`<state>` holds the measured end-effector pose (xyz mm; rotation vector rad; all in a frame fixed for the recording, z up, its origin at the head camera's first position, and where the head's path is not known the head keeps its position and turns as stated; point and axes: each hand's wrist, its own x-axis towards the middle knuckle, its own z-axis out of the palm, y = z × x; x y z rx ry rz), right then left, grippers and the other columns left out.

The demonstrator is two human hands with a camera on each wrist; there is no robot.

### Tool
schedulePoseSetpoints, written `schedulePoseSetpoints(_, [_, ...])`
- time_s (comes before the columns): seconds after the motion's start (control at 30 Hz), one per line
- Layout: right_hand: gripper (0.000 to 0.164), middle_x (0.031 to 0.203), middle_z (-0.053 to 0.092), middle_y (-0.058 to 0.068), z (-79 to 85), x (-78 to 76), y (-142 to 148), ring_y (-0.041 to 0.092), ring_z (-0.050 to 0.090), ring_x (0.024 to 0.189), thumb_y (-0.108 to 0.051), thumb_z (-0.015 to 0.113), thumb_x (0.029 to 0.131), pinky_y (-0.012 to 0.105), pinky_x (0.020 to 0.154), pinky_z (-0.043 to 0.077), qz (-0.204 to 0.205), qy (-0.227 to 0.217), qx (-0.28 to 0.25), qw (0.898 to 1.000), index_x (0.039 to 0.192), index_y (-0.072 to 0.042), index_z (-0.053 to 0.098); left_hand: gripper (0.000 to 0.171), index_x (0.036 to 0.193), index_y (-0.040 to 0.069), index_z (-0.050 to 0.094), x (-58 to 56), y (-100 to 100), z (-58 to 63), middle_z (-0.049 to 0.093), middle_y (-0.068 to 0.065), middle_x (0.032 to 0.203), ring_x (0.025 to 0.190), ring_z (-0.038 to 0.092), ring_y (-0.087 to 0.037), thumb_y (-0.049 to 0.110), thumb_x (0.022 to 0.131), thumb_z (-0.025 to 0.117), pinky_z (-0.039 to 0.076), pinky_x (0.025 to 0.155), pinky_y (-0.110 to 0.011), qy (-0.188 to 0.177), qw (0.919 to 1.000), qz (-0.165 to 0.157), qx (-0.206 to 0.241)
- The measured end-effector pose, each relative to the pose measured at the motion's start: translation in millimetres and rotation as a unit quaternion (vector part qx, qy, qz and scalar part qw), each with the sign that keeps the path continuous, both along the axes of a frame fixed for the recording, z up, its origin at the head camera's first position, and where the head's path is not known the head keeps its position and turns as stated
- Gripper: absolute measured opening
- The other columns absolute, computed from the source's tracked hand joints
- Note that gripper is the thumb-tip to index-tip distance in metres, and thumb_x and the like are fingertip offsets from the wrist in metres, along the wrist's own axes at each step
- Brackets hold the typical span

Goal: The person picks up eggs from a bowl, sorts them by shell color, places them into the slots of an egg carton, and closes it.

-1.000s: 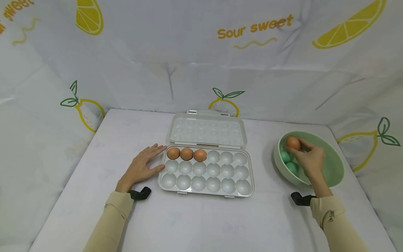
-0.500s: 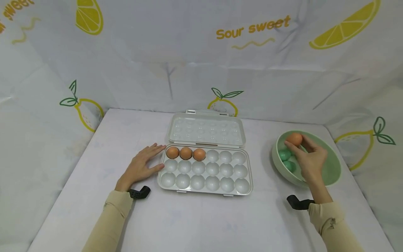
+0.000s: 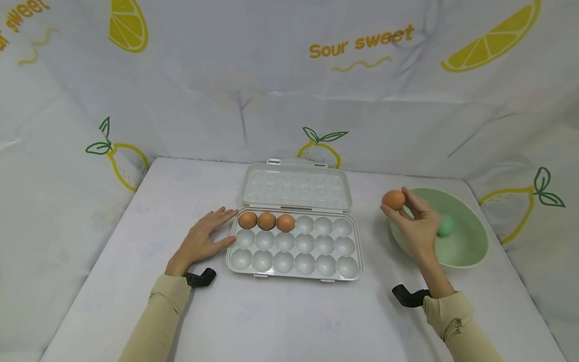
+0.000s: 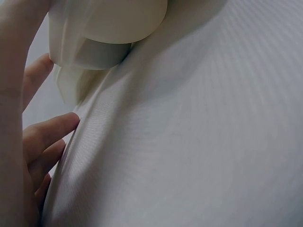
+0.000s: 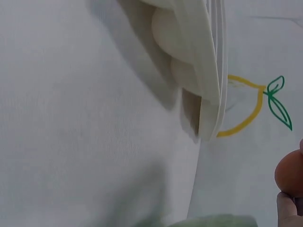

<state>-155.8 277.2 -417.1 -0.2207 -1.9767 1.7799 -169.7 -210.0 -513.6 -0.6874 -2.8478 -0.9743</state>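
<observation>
"Beige sleeve (image 3: pixel 156 317) at the far left: what is its hand doing?"

"The left hand (image 3: pixel 203 239) lies on the white worktop (image 3: pixel 289 322) with fingers spread wide, thumb and fingertips at the left edge of the pale plastic egg tray (image 3: pixel 294 255)."

"What does the tray hold?"

"Three brown eggs (image 3: pixel 267 221), side by side in the leftmost cups of the back row. The lid (image 3: pixel 296 187) is open behind them."

"Further right?"

"A fourth brown egg (image 3: pixel 393 200), pinched between thumb and fingers of the right hand (image 3: pixel 418 225), near the left rim of a light green bowl (image 3: pixel 466 255)."

"Inside the bowl?"

"A rounded green object (image 3: pixel 446 225), partly hidden by that hand."
</observation>
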Motion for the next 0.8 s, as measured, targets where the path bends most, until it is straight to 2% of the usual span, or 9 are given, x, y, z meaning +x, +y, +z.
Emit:
schedulePoseSetpoints(0.1, [0.060, 0.111, 0.067, -0.012, -1.4, 0.3, -12.6, 0.000, 0.067, 0.105, 0.014, 0.082, 0.074, 0.007, 0.085, 0.057, 0.014, -0.002, 0.047, 0.999, 0.131, 0.002, 0.067, 0.071, 0.153, 0.022, 0.050, 0.1, -0.1, 0.0, 0.053, -0.007, 0.156, 0.150, 0.042, -0.037, 0.041, 0.089, 0.074, 0.028, 0.128, -0.056, 0.002, 1.0000, -0.001, 0.001])
schedulePoseSetpoints(0.2, [0.056, 0.109, 0.068, -0.014, -3.1, -0.4, -25.7, 0.000, 0.066, 0.106, 0.013, 0.082, 0.075, 0.008, 0.087, 0.057, 0.035, 0.003, 0.072, 0.997, 0.129, 0.004, 0.068, 0.072, 0.153, 0.022, 0.050, 0.4, 0.0, 0.4, 0.053, -0.007, 0.156, 0.150, 0.042, -0.037, 0.041, 0.088, 0.075, 0.028, 0.128, -0.056, 0.003, 1.0000, 0.000, 0.004])
schedulePoseSetpoints(0.6, [0.055, 0.112, 0.066, -0.014, -17.1, -4.6, -72.7, 0.000, 0.065, 0.108, 0.015, 0.082, 0.075, 0.015, 0.097, 0.056, 0.132, 0.008, 0.066, 0.989, 0.127, 0.008, 0.067, 0.071, 0.153, 0.023, 0.050, -0.4, -0.1, -2.4, 0.054, -0.007, 0.155, 0.149, 0.043, -0.038, 0.042, 0.089, 0.075, 0.029, 0.127, -0.058, 0.009, 1.0000, 0.000, 0.000])
schedulePoseSetpoints(0.67, [0.054, 0.114, 0.069, -0.008, -20.2, -4.6, -79.6, -0.001, 0.066, 0.108, 0.016, 0.082, 0.073, 0.016, 0.097, 0.057, 0.144, 0.009, 0.063, 0.988, 0.125, 0.009, 0.068, 0.071, 0.153, 0.023, 0.050, -0.4, -0.4, -1.9, 0.054, -0.007, 0.155, 0.149, 0.043, -0.037, 0.041, 0.088, 0.075, 0.029, 0.127, -0.057, 0.009, 1.0000, 0.000, 0.003])
schedulePoseSetpoints(0.8, [0.055, 0.123, 0.071, 0.018, -27.7, -4.2, -93.6, -0.004, 0.067, 0.107, 0.015, 0.084, 0.071, 0.017, 0.096, 0.058, 0.166, 0.005, 0.062, 0.984, 0.123, 0.013, 0.067, 0.071, 0.153, 0.022, 0.050, -0.4, -0.9, -0.7, 0.053, -0.007, 0.156, 0.150, 0.042, -0.037, 0.040, 0.088, 0.075, 0.028, 0.128, -0.057, 0.004, 1.0000, -0.002, 0.005])
